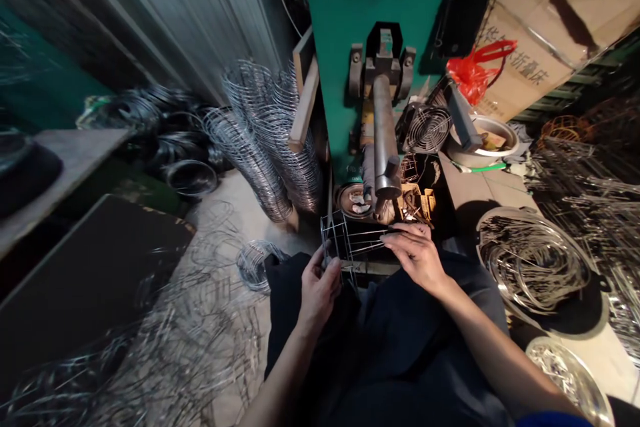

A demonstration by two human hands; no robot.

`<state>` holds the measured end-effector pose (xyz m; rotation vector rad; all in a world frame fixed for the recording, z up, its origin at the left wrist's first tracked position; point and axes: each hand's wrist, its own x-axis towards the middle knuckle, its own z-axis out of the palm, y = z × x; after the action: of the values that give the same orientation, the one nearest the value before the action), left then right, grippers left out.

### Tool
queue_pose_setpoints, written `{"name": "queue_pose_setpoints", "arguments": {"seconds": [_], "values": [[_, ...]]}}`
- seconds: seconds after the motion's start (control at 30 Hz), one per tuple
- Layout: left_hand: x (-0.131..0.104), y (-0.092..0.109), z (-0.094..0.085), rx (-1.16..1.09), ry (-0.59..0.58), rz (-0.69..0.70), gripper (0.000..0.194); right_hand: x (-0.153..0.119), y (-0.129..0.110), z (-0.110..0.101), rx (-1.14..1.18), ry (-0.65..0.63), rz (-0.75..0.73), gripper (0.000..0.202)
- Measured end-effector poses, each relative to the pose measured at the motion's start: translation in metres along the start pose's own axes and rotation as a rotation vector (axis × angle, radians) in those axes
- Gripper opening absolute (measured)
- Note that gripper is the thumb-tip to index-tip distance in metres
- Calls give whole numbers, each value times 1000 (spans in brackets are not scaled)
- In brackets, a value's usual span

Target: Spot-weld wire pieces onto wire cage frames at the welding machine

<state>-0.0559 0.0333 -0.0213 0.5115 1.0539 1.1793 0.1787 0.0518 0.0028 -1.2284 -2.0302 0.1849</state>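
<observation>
My left hand [323,283] is closed on the near left side of a small wire frame [340,235], which is made of thin crossed metal wires. The frame sits above my lap, in front of the machine's electrode arm [386,140]. At the frame's right end, the fingers of my right hand [414,253] pinch the ends of its long thin wires. Both hands are on the same piece, one at each end. The lower part of the frame is partly hidden by my left fingers.
The green machine [335,80] stands straight ahead. Tall stacks of wire rings [270,140] lean at its left. A basin of bent wires [533,260] and a smaller bowl of metal pieces [565,370] lie right. Loose wires [200,327] cover the floor at left.
</observation>
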Motion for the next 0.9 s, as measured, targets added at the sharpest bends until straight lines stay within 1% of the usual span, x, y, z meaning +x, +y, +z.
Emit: {"name": "queue_pose_setpoints", "arguments": {"seconds": [0.2,0.4,0.57,0.73,0.9], "values": [[18,13,-3,-24,-30,31,72,16,1,6,0,46,-11,15],[19,17,2,-36,-17,55,68,24,-1,6,-15,60,-1,14],[24,20,4,-43,-29,91,69,27,3,8,-33,67,0,15],[32,24,7,-26,-26,84,70,32,7,13,-71,89,1,16],[34,25,4,10,-50,74,66,32,8,12,-63,97,15,15]]}}
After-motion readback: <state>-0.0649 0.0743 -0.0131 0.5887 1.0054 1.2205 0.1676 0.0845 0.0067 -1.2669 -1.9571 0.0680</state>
